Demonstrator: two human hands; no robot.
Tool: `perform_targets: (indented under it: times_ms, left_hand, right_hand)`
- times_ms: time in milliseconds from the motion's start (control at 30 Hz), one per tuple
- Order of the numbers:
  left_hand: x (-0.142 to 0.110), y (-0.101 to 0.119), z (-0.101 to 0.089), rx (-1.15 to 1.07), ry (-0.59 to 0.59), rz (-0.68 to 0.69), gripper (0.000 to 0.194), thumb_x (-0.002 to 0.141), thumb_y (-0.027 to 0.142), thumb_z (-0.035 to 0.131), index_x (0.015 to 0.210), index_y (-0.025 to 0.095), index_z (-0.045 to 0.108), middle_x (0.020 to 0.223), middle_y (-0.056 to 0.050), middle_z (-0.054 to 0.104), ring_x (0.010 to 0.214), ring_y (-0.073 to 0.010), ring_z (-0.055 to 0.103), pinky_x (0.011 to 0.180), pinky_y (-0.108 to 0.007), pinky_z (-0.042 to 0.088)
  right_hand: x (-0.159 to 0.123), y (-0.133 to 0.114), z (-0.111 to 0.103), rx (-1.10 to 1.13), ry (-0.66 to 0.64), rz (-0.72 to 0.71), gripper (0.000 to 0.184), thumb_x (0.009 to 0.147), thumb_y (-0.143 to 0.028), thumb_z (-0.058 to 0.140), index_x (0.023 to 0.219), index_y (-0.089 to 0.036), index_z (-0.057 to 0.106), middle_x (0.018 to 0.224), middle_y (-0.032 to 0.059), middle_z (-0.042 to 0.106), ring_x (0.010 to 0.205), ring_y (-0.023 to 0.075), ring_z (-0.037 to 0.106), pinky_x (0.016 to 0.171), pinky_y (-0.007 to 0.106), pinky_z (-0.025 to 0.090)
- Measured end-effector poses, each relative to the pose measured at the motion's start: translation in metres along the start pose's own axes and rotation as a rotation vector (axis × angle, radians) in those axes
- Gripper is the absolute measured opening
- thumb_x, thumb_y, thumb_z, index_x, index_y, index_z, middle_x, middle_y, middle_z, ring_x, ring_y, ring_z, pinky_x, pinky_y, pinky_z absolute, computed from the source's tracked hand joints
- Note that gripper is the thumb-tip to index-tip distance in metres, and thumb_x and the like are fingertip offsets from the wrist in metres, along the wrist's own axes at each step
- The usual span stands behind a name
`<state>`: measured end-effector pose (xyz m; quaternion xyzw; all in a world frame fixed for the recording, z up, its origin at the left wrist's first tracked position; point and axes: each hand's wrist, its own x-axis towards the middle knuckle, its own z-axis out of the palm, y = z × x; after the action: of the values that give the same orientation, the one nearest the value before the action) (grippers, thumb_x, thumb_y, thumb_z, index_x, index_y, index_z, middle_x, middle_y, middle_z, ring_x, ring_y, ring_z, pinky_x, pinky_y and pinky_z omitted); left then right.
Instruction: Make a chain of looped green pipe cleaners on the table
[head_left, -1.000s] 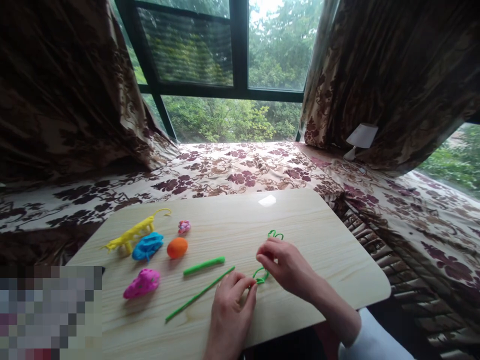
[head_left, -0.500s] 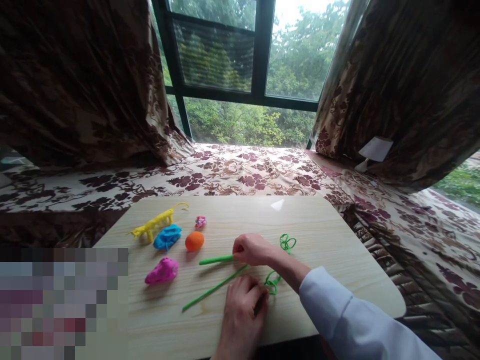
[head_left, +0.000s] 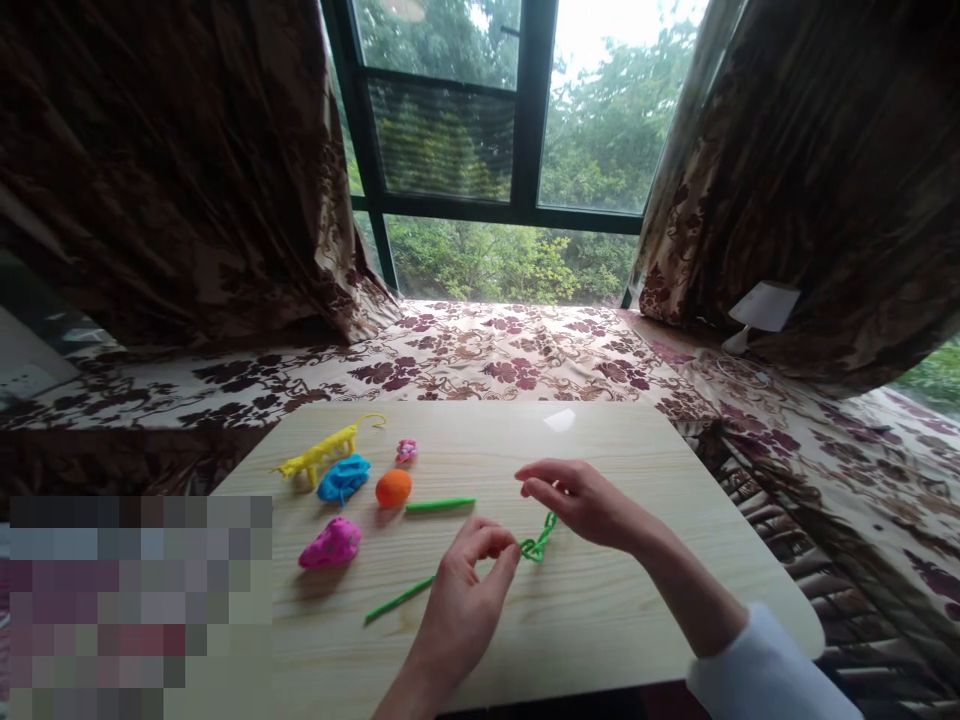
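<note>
My left hand (head_left: 472, 585) is closed in a pinch, its thumb and fingertips at the end of a looped green clay strand (head_left: 537, 545). Over the far end of that strand hovers my right hand (head_left: 589, 500), fingers stretched out and nothing visible in them; it hides part of the loops. A thin green clay roll (head_left: 399, 601) lies on the table, partly behind my left hand. Farther back rests a thicker green clay roll (head_left: 441, 505), its left end close to an orange clay ball (head_left: 394, 489).
On the left of the wooden table (head_left: 600, 640) are a yellow clay animal (head_left: 319, 455), a blue clay piece (head_left: 344, 479), a magenta clay piece (head_left: 331, 543) and a small pink figure (head_left: 406, 451). A white lamp (head_left: 763, 305) stands beyond, near the curtain.
My right hand has let go of the thicker green roll and moved right, over the loops. My left hand has risen from the table into a pinch at the looped strand. The view has shifted slightly.
</note>
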<state>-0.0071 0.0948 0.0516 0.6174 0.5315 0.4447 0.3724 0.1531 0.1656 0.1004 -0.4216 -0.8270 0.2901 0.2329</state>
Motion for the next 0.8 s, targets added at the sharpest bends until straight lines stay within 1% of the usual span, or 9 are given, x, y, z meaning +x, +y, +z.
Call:
perform_targets:
  times_ms: [100,200,333,433,533,600,633,733,800]
  left_hand:
    - [0.013,0.02,0.0,-0.099,-0.053,-0.024,0.02,0.078,0.034,0.051,0.07,0.019,0.061,0.075,-0.001,0.057,0.076,-0.0157,0.052,0.073,-0.026,0.04]
    - [0.023,0.038,0.008,-0.24,-0.112,-0.095,0.02,0.077,0.036,0.053,0.077,0.019,0.064,0.071,0.0,0.058,0.072,-0.0143,0.052,0.069,-0.024,0.04]
    - [0.032,0.055,0.024,-0.412,-0.109,-0.173,0.022,0.076,0.035,0.056,0.08,0.016,0.066,0.066,0.0,0.06,0.065,-0.012,0.05,0.064,-0.023,0.04]
    - [0.037,0.063,0.034,-0.521,-0.117,-0.216,0.024,0.075,0.035,0.058,0.082,0.014,0.067,0.068,-0.003,0.062,0.065,-0.0124,0.052,0.066,-0.025,0.042]
    - [0.044,0.066,0.038,-0.598,-0.176,-0.228,0.025,0.075,0.036,0.057,0.085,0.014,0.066,0.069,-0.003,0.062,0.064,-0.0119,0.053,0.067,-0.026,0.044]
    - [0.05,0.066,0.037,-0.561,-0.183,-0.193,0.025,0.075,0.036,0.058,0.085,0.015,0.066,0.07,-0.002,0.062,0.062,-0.0105,0.052,0.065,-0.025,0.044]
    - [0.054,0.065,0.034,-0.505,-0.153,-0.162,0.025,0.074,0.036,0.059,0.086,0.015,0.066,0.07,-0.001,0.062,0.062,-0.01,0.052,0.064,-0.023,0.044]
    - [0.061,0.056,0.021,-0.257,0.022,-0.076,0.029,0.071,0.038,0.061,0.09,0.017,0.065,0.072,0.001,0.063,0.064,-0.0103,0.054,0.062,-0.021,0.043]
    - [0.059,0.044,0.007,-0.11,0.095,-0.058,0.031,0.072,0.041,0.06,0.093,0.018,0.064,0.074,0.001,0.064,0.067,-0.0118,0.056,0.061,-0.021,0.043]
  right_hand:
    - [-0.031,0.005,-0.017,0.227,-0.042,-0.007,0.024,0.081,-0.033,0.055,0.102,-0.023,0.064,0.098,0.0023,0.066,0.083,0.0163,0.059,0.069,0.026,0.046]
    - [-0.051,0.014,-0.018,0.303,0.005,0.01,0.028,0.072,-0.028,0.066,0.1,-0.025,0.064,0.097,0.0009,0.065,0.09,0.0185,0.058,0.078,0.03,0.045]
    - [-0.062,0.019,-0.02,0.419,0.059,0.005,0.018,0.075,-0.021,0.062,0.093,-0.022,0.066,0.092,0.0009,0.066,0.09,0.0177,0.058,0.082,0.031,0.044]
    - [-0.064,0.017,-0.02,0.509,0.032,0.026,0.022,0.076,-0.022,0.061,0.098,-0.022,0.064,0.09,0.0016,0.066,0.086,0.0176,0.06,0.075,0.029,0.046]
    - [-0.064,0.017,-0.017,0.595,0.073,0.069,0.02,0.078,-0.026,0.059,0.096,-0.019,0.065,0.085,0.0023,0.067,0.08,0.0166,0.06,0.067,0.026,0.046]
    - [-0.062,0.022,-0.016,0.646,0.127,0.106,0.02,0.079,-0.03,0.058,0.091,-0.017,0.066,0.08,0.0025,0.066,0.074,0.0148,0.06,0.062,0.024,0.045]
    - [-0.06,0.026,-0.018,0.664,0.152,0.129,0.021,0.079,-0.031,0.057,0.09,-0.016,0.067,0.079,0.0028,0.066,0.071,0.014,0.059,0.06,0.023,0.044]
    - [-0.051,0.05,-0.031,0.634,0.214,0.247,0.026,0.078,-0.037,0.057,0.089,-0.015,0.066,0.081,0.0047,0.066,0.07,0.0134,0.059,0.057,0.022,0.044]
    - [-0.043,0.073,-0.044,0.576,0.251,0.34,0.03,0.077,-0.04,0.056,0.089,-0.014,0.066,0.084,0.0067,0.067,0.071,0.0144,0.061,0.058,0.023,0.046]
